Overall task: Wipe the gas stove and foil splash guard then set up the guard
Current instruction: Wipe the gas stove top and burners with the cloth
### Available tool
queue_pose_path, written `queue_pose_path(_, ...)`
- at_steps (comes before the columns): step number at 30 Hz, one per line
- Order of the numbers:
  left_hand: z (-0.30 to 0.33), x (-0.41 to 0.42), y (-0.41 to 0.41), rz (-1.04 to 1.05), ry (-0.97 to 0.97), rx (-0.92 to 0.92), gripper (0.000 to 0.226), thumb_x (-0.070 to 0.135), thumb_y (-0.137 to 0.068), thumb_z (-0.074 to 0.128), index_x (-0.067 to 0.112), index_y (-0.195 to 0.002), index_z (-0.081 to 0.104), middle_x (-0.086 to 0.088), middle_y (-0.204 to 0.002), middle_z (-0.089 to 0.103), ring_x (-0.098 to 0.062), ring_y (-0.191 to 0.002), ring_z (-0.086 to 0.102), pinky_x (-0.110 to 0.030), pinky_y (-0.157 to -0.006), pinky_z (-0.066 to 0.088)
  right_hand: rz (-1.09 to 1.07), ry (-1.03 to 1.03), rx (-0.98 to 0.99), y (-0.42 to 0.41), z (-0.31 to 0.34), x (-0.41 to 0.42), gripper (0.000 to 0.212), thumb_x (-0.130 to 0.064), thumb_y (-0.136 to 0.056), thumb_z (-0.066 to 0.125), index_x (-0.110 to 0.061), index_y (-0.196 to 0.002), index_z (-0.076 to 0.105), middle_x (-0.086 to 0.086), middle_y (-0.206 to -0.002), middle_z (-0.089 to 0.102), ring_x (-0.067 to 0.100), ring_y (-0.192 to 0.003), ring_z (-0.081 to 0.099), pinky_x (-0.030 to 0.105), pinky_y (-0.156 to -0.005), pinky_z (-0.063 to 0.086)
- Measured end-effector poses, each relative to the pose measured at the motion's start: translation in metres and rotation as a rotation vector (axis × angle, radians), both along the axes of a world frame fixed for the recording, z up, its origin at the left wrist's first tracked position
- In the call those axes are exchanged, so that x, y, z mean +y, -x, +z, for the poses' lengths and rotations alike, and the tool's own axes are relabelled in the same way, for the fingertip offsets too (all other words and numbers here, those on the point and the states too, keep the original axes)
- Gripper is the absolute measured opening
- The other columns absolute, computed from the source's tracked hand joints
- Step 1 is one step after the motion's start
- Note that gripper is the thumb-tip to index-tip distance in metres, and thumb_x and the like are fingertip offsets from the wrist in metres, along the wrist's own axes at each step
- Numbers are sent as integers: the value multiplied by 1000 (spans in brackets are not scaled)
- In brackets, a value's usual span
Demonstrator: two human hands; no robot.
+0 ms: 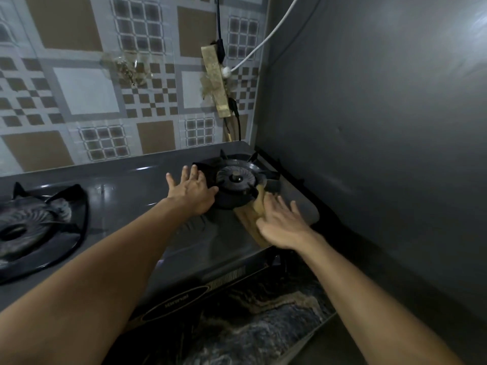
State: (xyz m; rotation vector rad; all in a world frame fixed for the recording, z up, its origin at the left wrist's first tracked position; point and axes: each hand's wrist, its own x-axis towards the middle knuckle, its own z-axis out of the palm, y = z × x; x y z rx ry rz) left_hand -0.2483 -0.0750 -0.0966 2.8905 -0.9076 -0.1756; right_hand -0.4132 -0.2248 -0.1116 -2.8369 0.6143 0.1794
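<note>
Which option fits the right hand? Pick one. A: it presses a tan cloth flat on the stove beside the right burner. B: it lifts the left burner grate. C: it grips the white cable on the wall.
A: the right hand lies with fingers spread on the tan cloth by the right burner.

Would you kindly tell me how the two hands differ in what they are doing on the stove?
The left hand rests flat on the bare stove top, beside the right burner; the right hand presses a tan cloth onto the stove's front right corner. The left hand looks sharp; the right hand is blurred. Both have their fingers spread and straight.
</note>
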Motion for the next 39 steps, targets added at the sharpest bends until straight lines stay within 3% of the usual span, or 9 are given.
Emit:
queue_pose_path(3,3,22,-2,37,3,-17,71,52,-101,25,8,-155,12,-7,-164,-4,-26,-151,-8,-61,-117,-3,-2,130,-95,8,-13,21,92,-70,-90,18,-3,-152,5,14,-161,13,26,-148,11,53,-118,4)
queue_pose_path(7,4,64,-15,118,7,-48,73,56,-99,24,8,-154,15,-8,-164,0,-25,-151,-5,-62,-117,-1,-125,157,-137,13,-13,-28,61,-47,-99,15,-10,-148,21,11,-154,31,24,-145,23,63,-114,7)
queue_pose_path(13,1,132,-27,237,-1,-78,74,57,-99,24,7,-154,18,-10,-164,3,-26,-151,-1,-61,-116,2,-329,192,-216,9,-24,-36,60,-42,-96,22,-6,-145,27,14,-152,34,32,-141,27,58,-112,18)
queue_pose_path(17,-8,165,-34,301,22,-83,75,58,-98,25,5,-152,22,-10,-163,8,-27,-151,2,-61,-117,5,-88,274,-358,13,-34,61,73,-50,-88,13,-3,-140,35,21,-142,46,36,-132,41,52,-111,28)
queue_pose_path(24,-12,187,-36,302,98,-81,73,52,-100,29,0,-151,23,-17,-162,10,-32,-150,6,-53,-119,8,326,247,-404,3,-32,165,66,-48,-93,20,-8,-145,31,12,-148,43,29,-139,36,60,-116,10)
queue_pose_path(28,-16,206,-48,301,69,-42,74,53,-100,26,3,-153,17,-11,-164,1,-26,-151,-2,-54,-119,6,21,331,-467,19,-49,95,56,-41,-95,25,-10,-138,43,10,-135,57,26,-131,48,65,-109,23)
queue_pose_path(32,-18,209,-50,297,71,-29,76,55,-100,23,5,-155,7,-9,-164,-6,-23,-151,-8,-55,-119,2,-261,212,-491,21,-50,60,61,-43,-94,22,-5,-136,44,17,-135,56,32,-135,42,67,-110,19)
queue_pose_path(34,-17,204,-46,330,84,-10,77,56,-99,21,5,-154,4,-9,-164,-8,-22,-151,-9,-56,-119,0,-181,248,-522,15,-50,84,60,-41,-94,24,-4,-135,47,18,-132,58,33,-132,46,63,-112,21)
queue_pose_path(39,-17,202,-40,385,129,27,80,58,-99,18,2,-154,3,-14,-163,-7,-26,-150,-11,-52,-120,-4,372,180,-482,-15,-42,186,61,-42,-94,27,-6,-141,41,13,-144,49,31,-137,40,55,-117,17)
